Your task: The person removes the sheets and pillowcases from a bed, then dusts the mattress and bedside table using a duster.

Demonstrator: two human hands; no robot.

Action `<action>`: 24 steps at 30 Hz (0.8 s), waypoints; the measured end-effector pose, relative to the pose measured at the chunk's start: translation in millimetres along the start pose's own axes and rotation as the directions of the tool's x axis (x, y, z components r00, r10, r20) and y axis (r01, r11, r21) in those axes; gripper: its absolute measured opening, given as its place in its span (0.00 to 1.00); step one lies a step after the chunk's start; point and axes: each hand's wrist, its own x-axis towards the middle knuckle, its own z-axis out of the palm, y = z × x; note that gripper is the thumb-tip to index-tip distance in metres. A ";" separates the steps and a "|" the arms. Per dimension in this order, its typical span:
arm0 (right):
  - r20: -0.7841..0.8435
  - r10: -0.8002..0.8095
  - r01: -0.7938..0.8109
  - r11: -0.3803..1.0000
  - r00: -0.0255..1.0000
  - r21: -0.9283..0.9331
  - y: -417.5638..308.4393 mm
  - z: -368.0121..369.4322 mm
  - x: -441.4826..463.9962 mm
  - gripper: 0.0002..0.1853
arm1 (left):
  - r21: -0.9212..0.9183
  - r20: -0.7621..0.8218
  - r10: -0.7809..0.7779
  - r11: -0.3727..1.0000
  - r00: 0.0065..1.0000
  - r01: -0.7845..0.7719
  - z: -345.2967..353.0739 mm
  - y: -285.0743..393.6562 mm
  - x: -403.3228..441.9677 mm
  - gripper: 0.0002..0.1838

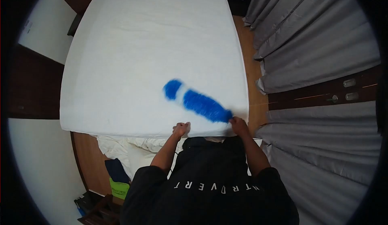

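Observation:
A fluffy blue duster [205, 106] with a white band near its far end slants over the white mattress [153, 43]. Its near end is in my right hand [239, 124], whose fingers are closed around it close to the mattress's right front corner. The duster's edges look blurred. My left hand [180, 128] is at the front edge of the mattress, left of the duster and apart from it. Its fingers are curled in and nothing shows in them. Whether it touches the mattress I cannot tell.
Grey curtains [319, 43] hang along the right side, beyond a strip of wooden floor [256, 99]. Crumpled white bedding [135, 150] lies below the mattress's front edge. A green bag [119, 188] and a wooden chair [101, 211] stand at lower left.

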 end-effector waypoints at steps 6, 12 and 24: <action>-0.417 0.035 0.067 0.971 0.908 0.228 67.2 -36.7 84.3 0.16 | 0.020 -0.226 0.003 1.000 0.974 0.002 44.7 49.6 -38.9 0.29; 0.047 -0.240 0.228 0.956 0.970 0.186 44.7 -99.0 73.5 0.16 | -0.141 -0.133 0.110 0.982 0.985 -0.129 142.0 88.9 -33.3 0.26; 0.084 -0.224 0.212 0.968 0.971 0.134 165.2 -150.8 72.2 0.17 | 0.121 -0.314 0.142 0.987 0.939 -0.109 198.1 151.6 -93.7 0.26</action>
